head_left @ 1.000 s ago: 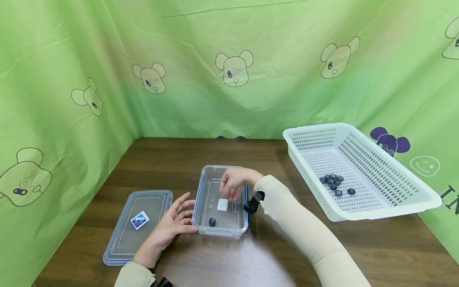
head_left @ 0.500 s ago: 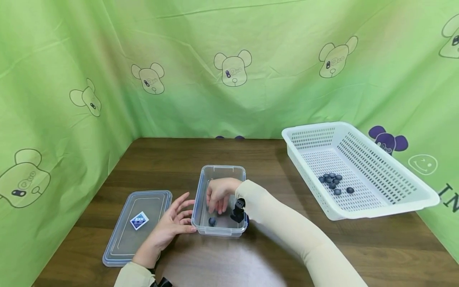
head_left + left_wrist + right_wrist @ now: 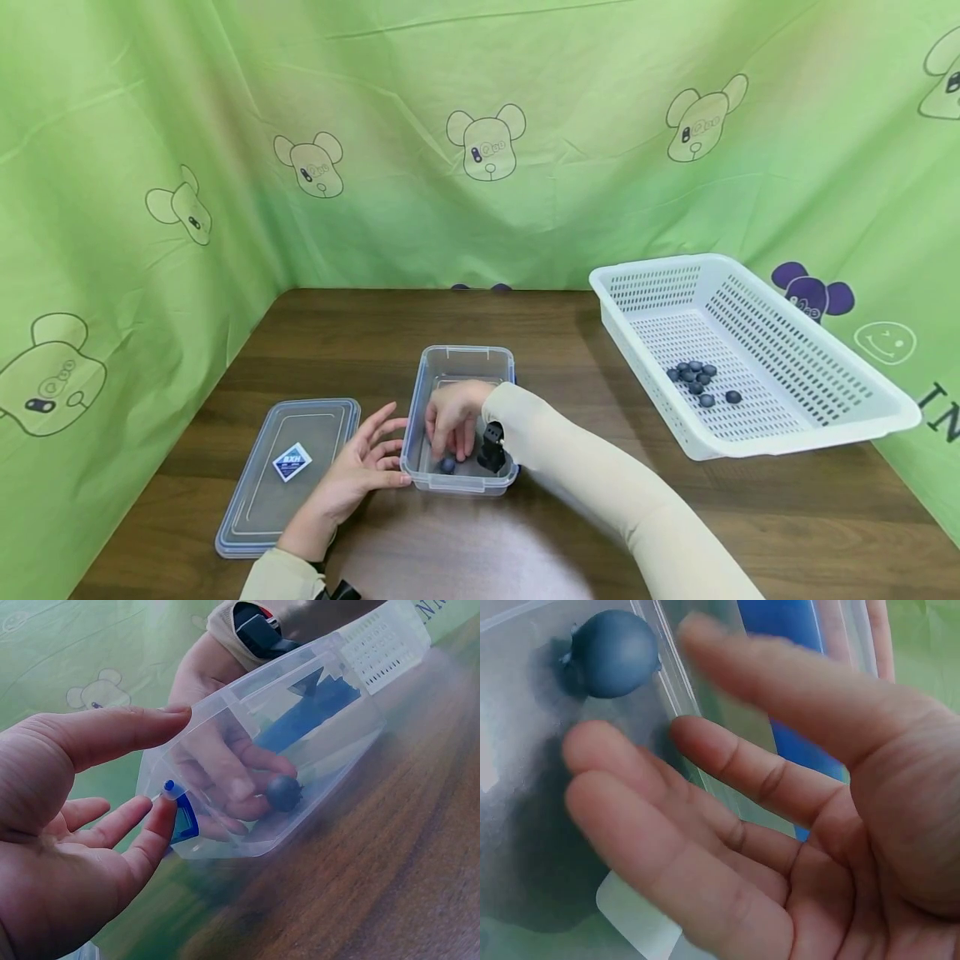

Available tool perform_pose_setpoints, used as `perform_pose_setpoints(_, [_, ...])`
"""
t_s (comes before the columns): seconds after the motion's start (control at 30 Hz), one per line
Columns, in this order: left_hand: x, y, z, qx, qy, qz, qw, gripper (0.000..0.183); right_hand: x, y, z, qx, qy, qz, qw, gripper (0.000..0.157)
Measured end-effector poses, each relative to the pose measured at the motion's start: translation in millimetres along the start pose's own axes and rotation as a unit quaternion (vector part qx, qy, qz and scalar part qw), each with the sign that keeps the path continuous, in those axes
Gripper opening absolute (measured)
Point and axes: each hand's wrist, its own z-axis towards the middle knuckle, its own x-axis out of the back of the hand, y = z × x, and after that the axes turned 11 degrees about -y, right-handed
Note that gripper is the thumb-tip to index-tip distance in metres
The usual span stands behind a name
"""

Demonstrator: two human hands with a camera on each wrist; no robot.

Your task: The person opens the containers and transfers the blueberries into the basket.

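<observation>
A clear plastic food container (image 3: 471,483) with blue side clips stands on the table in front of me. One blueberry (image 3: 447,465) lies on its floor at the near end, also seen as a round dark berry (image 3: 619,654) in the right wrist view. My right hand (image 3: 452,421) reaches down inside the container, its fingertips right by the blueberry; the right wrist view has its fingers (image 3: 622,817) parted, with nothing between them. My left hand (image 3: 360,462) rests against the container's left side, fingers spread and thumb at the near corner.
The container's clear lid (image 3: 262,508), with a blue-and-white sticker, lies to the left. At the right stands a white perforated basket (image 3: 652,408) holding several blueberries (image 3: 693,377). A green printed curtain (image 3: 570,217) hangs behind and beside the wooden table (image 3: 360,342).
My right hand has moved left and toward me inside the container, down to the blueberry. The left hand has stayed at the container's side.
</observation>
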Motion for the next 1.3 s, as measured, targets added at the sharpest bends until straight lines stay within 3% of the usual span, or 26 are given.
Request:
perform_pose_setpoints(0.47, [2.8,-4.2,1.2,-0.008,-0.006,0.007,0.9999,0.109,-3.6,-3,-2,-0.016,-0.031,-0.008,0.999,0.006])
perform_pose_setpoints(0.7, [3.0,-3.4,1.5,-0.004,-0.003,0.008,1.0000,0.108,2.9,-2,-10,0.016,-0.003,-0.009,1.000,0.006])
perform_pose_setpoints(0.97, [3.0,-4.3,0.9,0.004,0.002,0.006,1.0000,0.108,23.0,0,-32,0.038,0.018,0.003,0.999,0.004])
perform_pose_setpoints(1.3, [2.5,-4.0,1.4,0.006,0.004,0.005,1.0000,0.106,58.3,18,-79,0.067,0.062,0.037,0.995,0.003])
